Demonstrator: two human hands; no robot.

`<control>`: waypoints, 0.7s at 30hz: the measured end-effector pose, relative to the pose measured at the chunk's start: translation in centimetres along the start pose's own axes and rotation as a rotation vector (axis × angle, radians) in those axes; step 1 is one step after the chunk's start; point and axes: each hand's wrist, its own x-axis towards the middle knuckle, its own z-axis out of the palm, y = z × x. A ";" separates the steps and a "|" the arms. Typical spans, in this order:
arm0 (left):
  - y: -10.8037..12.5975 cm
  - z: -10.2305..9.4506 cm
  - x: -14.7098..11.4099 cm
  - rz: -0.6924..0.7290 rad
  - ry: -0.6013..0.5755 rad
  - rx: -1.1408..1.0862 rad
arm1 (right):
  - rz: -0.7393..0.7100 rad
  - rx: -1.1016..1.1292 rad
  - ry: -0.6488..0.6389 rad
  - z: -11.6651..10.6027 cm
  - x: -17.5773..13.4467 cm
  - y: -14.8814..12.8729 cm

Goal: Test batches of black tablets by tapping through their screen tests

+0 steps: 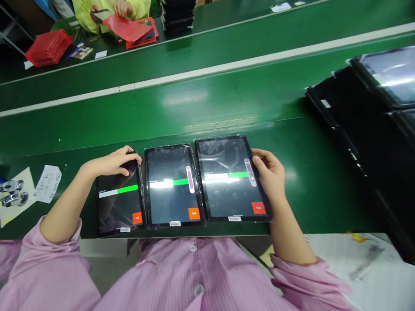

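Three black tablets lie side by side at the bench's near edge, each lit with a green bar and an orange-red "Fail" box. Over the top of the left tablet [120, 211] my left hand [115, 163] is bent, its fingers at the upper right edge and its thumb above the screen. The middle tablet [168, 204] is untouched; its screen also shows a volume slider. My right hand [270, 173] grips the right edge of the right tablet [223, 197], thumb at the rim and fingers partly hidden beside it. A volume slider shows there too.
Black tablets [358, 129] are stacked at the right. Shiny metal parts [12, 192] rest on yellowish paper beside a handwritten note [48, 184] at the left. Across the green bench [196, 96], a person in yellow [110, 7] handles red sleeves [130, 28]; another red pile [49, 45] lies nearby.
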 end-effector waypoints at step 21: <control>-0.6 24.7 -16.8 -0.907 1.043 -0.961 | -0.868 -0.891 -0.218 1.6 -16.9 -2.7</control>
